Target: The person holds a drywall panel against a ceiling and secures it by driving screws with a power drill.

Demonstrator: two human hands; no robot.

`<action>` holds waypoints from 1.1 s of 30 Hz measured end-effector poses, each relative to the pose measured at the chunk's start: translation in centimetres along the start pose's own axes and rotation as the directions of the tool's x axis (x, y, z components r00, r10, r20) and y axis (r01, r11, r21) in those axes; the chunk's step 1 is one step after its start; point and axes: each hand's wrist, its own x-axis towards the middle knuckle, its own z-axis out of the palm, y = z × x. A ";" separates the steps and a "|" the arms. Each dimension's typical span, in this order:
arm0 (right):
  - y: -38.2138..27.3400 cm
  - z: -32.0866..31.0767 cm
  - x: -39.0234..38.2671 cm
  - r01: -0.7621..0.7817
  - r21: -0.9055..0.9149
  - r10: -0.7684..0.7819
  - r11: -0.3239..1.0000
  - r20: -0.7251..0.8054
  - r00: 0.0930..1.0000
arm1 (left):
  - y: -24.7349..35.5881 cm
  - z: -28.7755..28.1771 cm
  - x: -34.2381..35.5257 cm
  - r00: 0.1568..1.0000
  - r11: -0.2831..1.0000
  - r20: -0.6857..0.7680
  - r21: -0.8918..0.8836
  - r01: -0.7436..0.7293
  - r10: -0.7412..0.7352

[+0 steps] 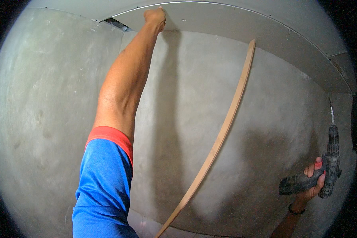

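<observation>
My left hand [155,19] is raised to the ceiling panel [210,19], its fingers curled in and touching or close under the board near its seam. Whatever the fingers may pinch is hidden. At the right, my right hand [312,180] grips a dark cordless drill [332,158] by its handle. The drill stands upright, with a long thin bit [332,113] pointing up, apart from the ceiling. A long wooden strip [226,127] leans between my hands, its top end against the panel and its foot running out of the lower edge.
A grey plastered wall [210,79] stands ahead, and another wall [47,99] is at the left. Near the left end of the panel a narrow dark gap [117,23] shows in the ceiling. Small screw heads dot the boards along the curved-looking seam [242,7].
</observation>
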 end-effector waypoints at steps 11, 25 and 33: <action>0.4 2.6 -0.8 -0.083 -0.082 0.058 0.993 -0.268 0.962 | -1.5 0.8 0.9 0.986 0.983 0.154 -0.179 -0.033 0.061; 1.2 2.9 0.3 -0.009 -0.179 -0.052 0.984 -0.334 0.941 | 0.6 8.8 -3.3 0.900 0.967 0.422 -0.256 0.001 0.111; 1.3 4.4 0.5 -0.013 -0.213 -0.076 0.977 -0.407 0.910 | 3.5 16.1 -6.8 0.838 0.989 0.525 -0.081 -0.122 0.147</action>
